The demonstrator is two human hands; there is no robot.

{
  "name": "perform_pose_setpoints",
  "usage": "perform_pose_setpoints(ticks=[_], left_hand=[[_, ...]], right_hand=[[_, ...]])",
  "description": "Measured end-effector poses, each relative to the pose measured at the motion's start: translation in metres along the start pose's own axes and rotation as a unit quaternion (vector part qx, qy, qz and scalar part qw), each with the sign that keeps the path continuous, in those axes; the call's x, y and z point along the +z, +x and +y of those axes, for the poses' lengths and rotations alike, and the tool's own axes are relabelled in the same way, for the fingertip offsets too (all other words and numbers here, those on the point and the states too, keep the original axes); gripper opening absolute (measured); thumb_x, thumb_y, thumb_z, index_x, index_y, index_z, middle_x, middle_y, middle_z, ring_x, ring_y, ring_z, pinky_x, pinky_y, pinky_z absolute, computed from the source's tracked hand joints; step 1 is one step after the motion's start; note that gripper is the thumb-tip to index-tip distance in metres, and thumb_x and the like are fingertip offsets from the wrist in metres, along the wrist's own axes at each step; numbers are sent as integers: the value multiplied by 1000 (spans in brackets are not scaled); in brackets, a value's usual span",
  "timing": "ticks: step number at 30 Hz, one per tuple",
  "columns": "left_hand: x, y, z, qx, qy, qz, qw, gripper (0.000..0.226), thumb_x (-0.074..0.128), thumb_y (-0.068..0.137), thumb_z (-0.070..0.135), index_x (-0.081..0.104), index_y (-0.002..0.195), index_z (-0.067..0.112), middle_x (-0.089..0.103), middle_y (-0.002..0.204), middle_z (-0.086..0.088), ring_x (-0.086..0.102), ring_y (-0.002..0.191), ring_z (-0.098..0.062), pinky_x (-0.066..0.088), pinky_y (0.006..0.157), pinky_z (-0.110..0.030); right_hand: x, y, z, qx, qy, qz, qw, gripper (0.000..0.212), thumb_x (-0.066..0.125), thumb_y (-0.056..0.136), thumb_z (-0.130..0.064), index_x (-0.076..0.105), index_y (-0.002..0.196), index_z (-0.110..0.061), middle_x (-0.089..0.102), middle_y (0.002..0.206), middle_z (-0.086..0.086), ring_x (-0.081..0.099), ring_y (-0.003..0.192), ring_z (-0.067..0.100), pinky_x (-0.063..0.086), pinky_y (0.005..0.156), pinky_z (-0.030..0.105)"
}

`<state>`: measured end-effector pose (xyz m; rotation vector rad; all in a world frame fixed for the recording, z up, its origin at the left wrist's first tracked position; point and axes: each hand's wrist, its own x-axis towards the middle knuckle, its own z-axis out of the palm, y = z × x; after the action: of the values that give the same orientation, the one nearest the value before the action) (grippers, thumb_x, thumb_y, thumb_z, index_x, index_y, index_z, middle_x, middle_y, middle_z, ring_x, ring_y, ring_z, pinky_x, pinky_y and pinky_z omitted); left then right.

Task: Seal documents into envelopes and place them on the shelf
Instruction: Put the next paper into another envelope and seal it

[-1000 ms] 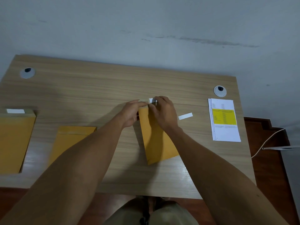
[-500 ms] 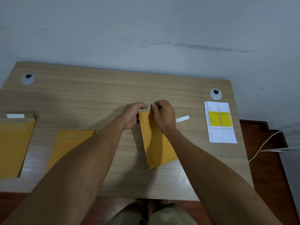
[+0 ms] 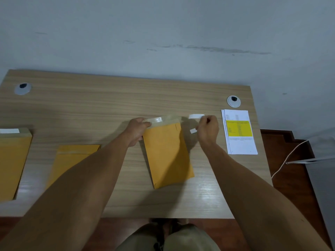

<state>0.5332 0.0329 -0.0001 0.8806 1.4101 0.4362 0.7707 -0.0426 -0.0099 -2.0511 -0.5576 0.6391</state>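
Envelope [image 3: 168, 153]: lies flat at the middle of the desk [image 3: 108, 105], long axis running near to far and leaning slightly left at the far end; its flap [image 3: 163, 120] is at the far end, open, with the glossy adhesive band bared.
Left hand [image 3: 136, 132]: grips the flap's far-left corner, thumb and fingers curled onto it, pinning that end down.
Right hand [image 3: 208, 130]: just right of the flap, apart from the envelope, fingers clenched round the white peel strip [image 3: 196, 116].
Deciding relation: the flap's fold line runs left to right, across the envelope's long axis; the left hand is already on it, so it is the nearer one for folding toward the near side.
Likely step: folding and pressing the flap; the strip probably needs dropping first.
Documents [image 3: 239, 131]: stacked at the right edge of the desk.
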Motion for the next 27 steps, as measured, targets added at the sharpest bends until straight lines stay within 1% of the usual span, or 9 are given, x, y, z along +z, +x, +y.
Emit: perform_pose_setpoints(ticks=[3, 5, 9, 12, 16, 19, 22, 24, 27], left_hand=[[-1, 2, -5, 13, 44, 15, 999, 9, 60, 97, 17, 67, 100, 22, 71, 104, -9, 66, 89, -22, 55, 89, -46], [-2, 5, -9, 19, 63, 24, 998, 10, 60, 96, 16, 66, 95, 24, 70, 101, -8, 64, 89, -24, 54, 84, -45], [0, 9, -15, 21, 80, 41, 996, 21, 60, 97, 13, 66, 117, 12, 69, 104, -7, 65, 85, -21, 54, 74, -33], [3, 9, -16, 29, 88, 51, 994, 23, 59, 97, 11, 65, 119, 10, 69, 108, -9, 64, 81, -17, 50, 62, -25], [4, 10, -16, 27, 92, 58, 994, 27, 63, 92, 5, 66, 119, 9, 68, 111, -11, 62, 78, -16, 46, 57, -23], [3, 8, -14, 47, 122, 41, 990, 36, 72, 83, -2, 63, 114, 14, 64, 108, -6, 59, 80, -13, 46, 60, -23], [1, 9, -15, 90, 215, 22, 972, 51, 78, 74, -6, 60, 115, 18, 58, 108, -3, 56, 94, -19, 47, 71, -26], [1, 12, -18, 116, 258, 18, 959, 54, 78, 73, -9, 60, 117, 17, 57, 111, -2, 55, 98, -20, 45, 74, -26], [1, 19, -23, 141, 304, 15, 942, 51, 76, 76, -8, 60, 118, 17, 56, 114, -2, 54, 100, -18, 46, 77, -27]], right_hand=[[-19, 12, 22, 91, -23, 0, 996, 22, 50, 93, -26, 64, 93, -10, 71, 90, 10, 70, 87, 32, 56, 78, 41], [-30, 13, 34, 125, -41, -8, 991, 24, 50, 94, -19, 68, 96, -4, 71, 92, 11, 67, 88, 30, 48, 72, 33], [-39, 12, 47, 153, -64, -21, 986, 27, 49, 92, -12, 70, 89, 5, 73, 88, 21, 67, 85, 35, 48, 69, 32], [-38, 13, 45, 152, -84, -14, 985, 29, 50, 93, -14, 71, 88, 6, 72, 86, 20, 63, 77, 31, 45, 66, 30], [-38, 10, 37, 161, -101, 12, 982, 25, 51, 96, -19, 65, 106, 0, 70, 106, 18, 66, 101, 38, 50, 80, 35], [-32, 4, 22, 55, -169, 4, 984, 28, 50, 99, -20, 56, 122, -6, 64, 121, 15, 62, 112, 35, 49, 90, 41], [-13, 1, 9, -103, -187, -104, 971, 39, 53, 96, -16, 52, 134, -8, 61, 127, 14, 61, 112, 30, 51, 92, 40], [4, 0, -1, -182, -212, -194, 940, 49, 55, 94, -18, 47, 141, -12, 57, 131, 13, 56, 117, 30, 50, 96, 45], [30, -4, -17, -291, -307, -289, 859, 70, 61, 83, -7, 40, 149, -17, 51, 142, 10, 45, 128, 34, 45, 100, 48]])
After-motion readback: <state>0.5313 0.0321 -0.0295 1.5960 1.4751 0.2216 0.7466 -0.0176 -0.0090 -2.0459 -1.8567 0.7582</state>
